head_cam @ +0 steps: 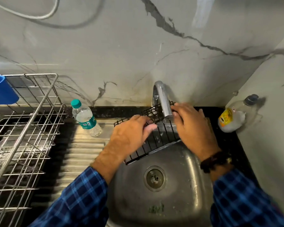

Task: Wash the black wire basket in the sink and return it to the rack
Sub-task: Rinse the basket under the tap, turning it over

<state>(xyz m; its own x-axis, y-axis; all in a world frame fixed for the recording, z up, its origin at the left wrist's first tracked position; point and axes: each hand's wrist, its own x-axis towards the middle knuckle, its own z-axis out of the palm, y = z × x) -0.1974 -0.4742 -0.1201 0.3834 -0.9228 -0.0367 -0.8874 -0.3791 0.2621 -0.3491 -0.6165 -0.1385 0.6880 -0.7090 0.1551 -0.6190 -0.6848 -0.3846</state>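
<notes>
Our left hand curls over the black wire basket, gripping its rim; our right hand grasps the far side by the tap. The basket tilts over the steel sink, empty, wires wet. A water bottle stands partly filled beside the empty rack.

Dimly and evenly lit from overhead, with soft glare on the sink steel and the faucet. Blurred by motion along the drainboard; bowed by wide-angle distortion toward the edges.
</notes>
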